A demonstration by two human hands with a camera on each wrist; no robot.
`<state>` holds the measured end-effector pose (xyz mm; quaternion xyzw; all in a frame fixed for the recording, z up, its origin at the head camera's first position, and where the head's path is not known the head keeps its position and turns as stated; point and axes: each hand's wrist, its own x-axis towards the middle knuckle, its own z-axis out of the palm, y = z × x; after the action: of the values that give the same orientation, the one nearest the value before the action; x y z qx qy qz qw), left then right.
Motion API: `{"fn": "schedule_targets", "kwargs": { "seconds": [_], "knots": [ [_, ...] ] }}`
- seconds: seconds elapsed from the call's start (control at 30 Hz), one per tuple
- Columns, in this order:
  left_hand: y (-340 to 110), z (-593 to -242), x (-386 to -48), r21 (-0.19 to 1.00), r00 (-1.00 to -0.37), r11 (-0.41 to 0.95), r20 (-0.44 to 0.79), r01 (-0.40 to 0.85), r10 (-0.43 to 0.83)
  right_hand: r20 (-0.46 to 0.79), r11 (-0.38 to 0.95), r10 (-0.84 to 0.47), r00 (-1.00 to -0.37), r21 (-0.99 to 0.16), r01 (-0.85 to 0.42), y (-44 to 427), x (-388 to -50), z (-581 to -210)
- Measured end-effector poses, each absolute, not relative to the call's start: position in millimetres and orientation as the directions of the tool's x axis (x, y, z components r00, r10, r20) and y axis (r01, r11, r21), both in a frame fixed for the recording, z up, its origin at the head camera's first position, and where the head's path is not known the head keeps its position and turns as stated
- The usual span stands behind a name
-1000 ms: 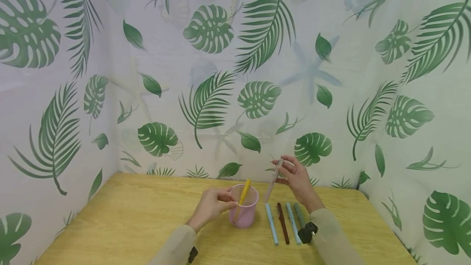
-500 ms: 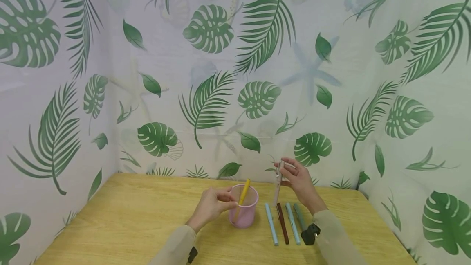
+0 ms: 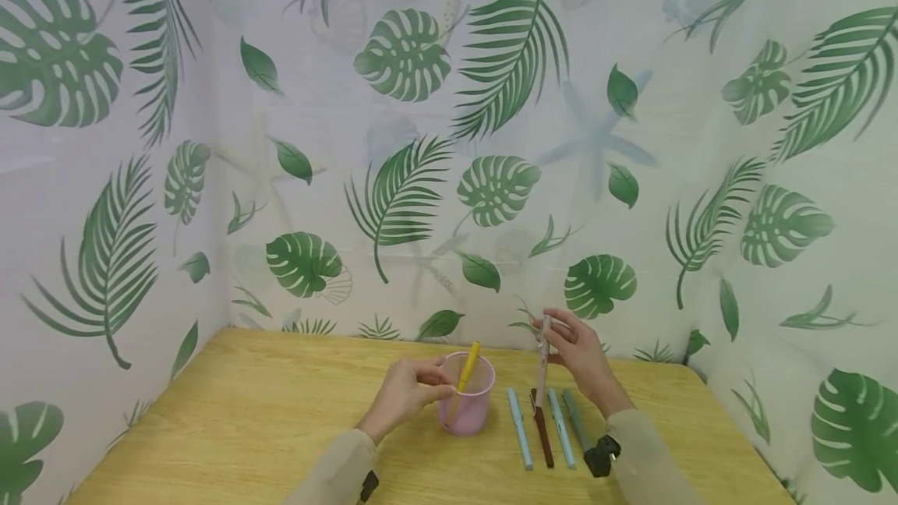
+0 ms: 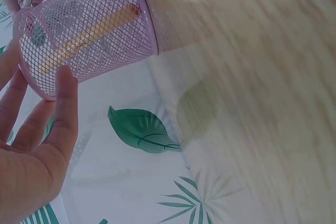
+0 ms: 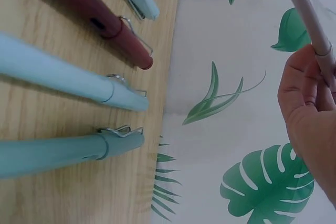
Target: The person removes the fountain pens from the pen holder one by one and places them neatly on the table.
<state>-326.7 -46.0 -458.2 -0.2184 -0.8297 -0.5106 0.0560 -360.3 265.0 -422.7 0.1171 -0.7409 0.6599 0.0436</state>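
Note:
My left hand point(image 3: 405, 394) holds the rim of a pink mesh pen holder point(image 3: 468, 418) that stands upright on the table. In the left wrist view the thumb lies along the mesh wall point(image 4: 113, 66) and the fingers reach around the rim. A yellow pen point(image 3: 470, 365) leans inside the holder. To the right, my right hand point(image 3: 584, 355) pinches a pale pinkish pen point(image 3: 543, 369) near its upper end, almost vertical. Its lower end overlaps the dark red pen point(image 3: 543, 439) in the head view; whether they touch, I cannot tell.
Beside the holder lie a light blue pen point(image 3: 520, 431), the dark red one, a second light blue pen point(image 3: 563, 427) and a grey-green pen point(image 3: 577, 415), roughly parallel, clips toward the back. A leaf-printed curtain point(image 3: 421, 256) encloses the wooden table point(image 3: 281, 396).
My right hand has moved right and slightly down with the pale pen, away from the holder, and the pen has gone from slanted to nearly upright. My left hand keeps its hold on the rim.

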Motion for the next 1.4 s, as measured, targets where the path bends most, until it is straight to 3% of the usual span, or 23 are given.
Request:
{"fn": "schedule_targets", "kwargs": {
  "seconds": [0.73,1.03,1.4],
  "knots": [
    [-46.9,-459.5,-321.7,0.821,-0.906,0.401,0.307,0.406,0.29,0.145,0.237,-0.113,-0.983,-0.957,-0.168,295.2,-358.5,-443.6],
    [-45.9,-457.5,-321.8,0.825,-0.904,0.389,0.307,0.409,0.299,0.111,0.357,-0.125,-0.986,-0.922,-0.149,314.0,-354.9,-448.6],
    [-46.7,-456.3,-320.6,0.813,-0.894,0.394,0.318,0.428,0.315,-0.038,0.397,-0.133,-0.99,-0.918,-0.018,333.2,-352.0,-460.8]
  ]
}}
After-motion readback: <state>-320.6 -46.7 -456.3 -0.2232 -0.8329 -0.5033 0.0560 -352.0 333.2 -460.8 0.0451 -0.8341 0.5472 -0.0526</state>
